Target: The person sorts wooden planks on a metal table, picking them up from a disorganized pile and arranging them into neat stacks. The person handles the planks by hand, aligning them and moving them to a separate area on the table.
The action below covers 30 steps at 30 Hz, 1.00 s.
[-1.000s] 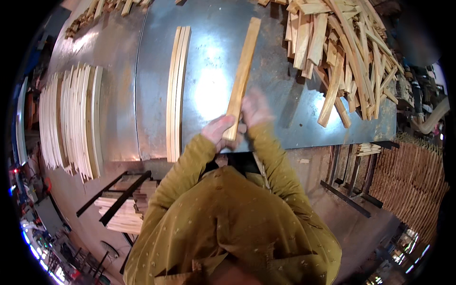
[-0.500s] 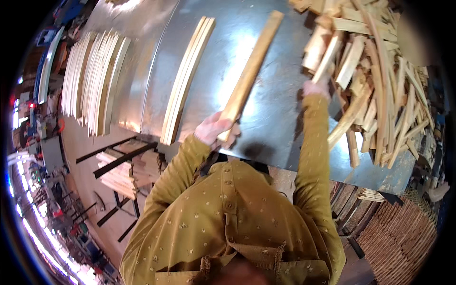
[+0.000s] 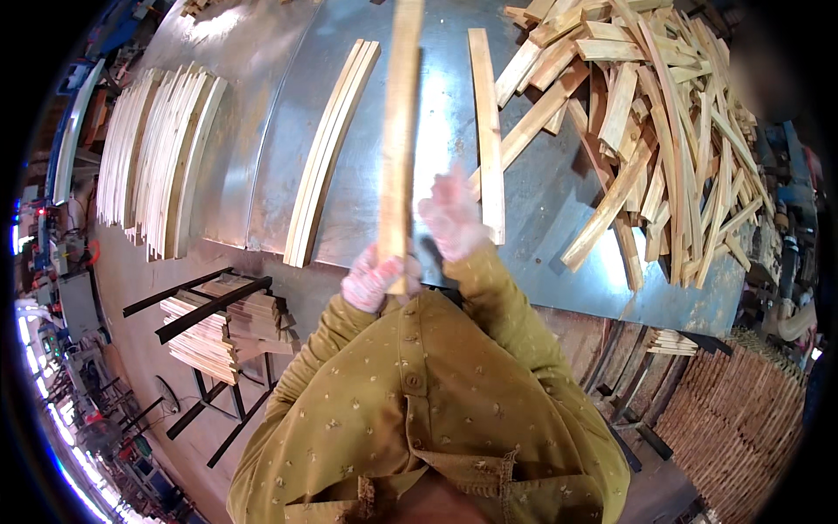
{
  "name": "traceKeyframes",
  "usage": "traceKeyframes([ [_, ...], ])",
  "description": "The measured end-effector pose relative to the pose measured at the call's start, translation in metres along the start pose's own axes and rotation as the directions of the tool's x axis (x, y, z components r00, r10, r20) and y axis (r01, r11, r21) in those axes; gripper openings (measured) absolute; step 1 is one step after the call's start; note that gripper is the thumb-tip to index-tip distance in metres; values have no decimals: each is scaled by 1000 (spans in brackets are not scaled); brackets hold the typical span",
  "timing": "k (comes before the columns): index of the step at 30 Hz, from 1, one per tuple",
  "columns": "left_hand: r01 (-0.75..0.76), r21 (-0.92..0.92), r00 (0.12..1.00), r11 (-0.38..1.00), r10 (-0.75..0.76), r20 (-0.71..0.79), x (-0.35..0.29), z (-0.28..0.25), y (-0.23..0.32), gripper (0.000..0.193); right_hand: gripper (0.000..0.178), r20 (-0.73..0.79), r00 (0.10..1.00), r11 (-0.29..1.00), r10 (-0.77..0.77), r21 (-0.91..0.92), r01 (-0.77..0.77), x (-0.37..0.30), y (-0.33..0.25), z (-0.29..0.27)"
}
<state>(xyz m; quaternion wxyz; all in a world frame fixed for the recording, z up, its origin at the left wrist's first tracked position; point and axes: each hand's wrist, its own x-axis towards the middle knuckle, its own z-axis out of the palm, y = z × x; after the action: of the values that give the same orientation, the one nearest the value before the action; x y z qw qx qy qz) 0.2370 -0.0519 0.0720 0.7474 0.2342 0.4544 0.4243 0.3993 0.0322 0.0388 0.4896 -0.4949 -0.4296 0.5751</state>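
Note:
My left hand (image 3: pixel 377 278) is closed around the near end of a long wooden slat (image 3: pixel 400 131), which points away from me over the metal table (image 3: pixel 271 188). To the right of that slat is my right hand (image 3: pixel 452 214), blurred by motion, its fingers stretched out and nothing visible in them. Just beyond it a paler slat (image 3: pixel 487 131) lies on the table. Its far end is near another slat (image 3: pixel 534 131) lying slantwise at the edge of a jumbled pile of slats (image 3: pixel 646 148). Left of my hands, a few slats (image 3: pixel 333 153) lie side by side.
A neat row of upright-edged slats (image 3: pixel 161 162) sits at the table's left. Below the left edge stands a black metal frame (image 3: pixel 214 306) beside stacked wood (image 3: pixel 205 336). A large stack of strips (image 3: pixel 738 419) is at the lower right.
My right hand has come back from the pile toward my left hand. A pale slat now lies beside it. The slat in my left hand has swung left, more upright in the view.

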Motion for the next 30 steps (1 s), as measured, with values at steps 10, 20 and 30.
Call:
traceKeyframes([
  [10,97,657,794,-748,456,402,-17,-41,164,66,47,673,660,351,332,-738,576,8,-78,25],
  [20,658,744,670,-113,538,-511,5,-274,186,48,115,-563,825,129,50,-816,-564,80,3,-1],
  [30,-97,979,586,182,805,-91,33,-247,101,61,70,-39,995,585,87,811,-20,-39,10,16],
])
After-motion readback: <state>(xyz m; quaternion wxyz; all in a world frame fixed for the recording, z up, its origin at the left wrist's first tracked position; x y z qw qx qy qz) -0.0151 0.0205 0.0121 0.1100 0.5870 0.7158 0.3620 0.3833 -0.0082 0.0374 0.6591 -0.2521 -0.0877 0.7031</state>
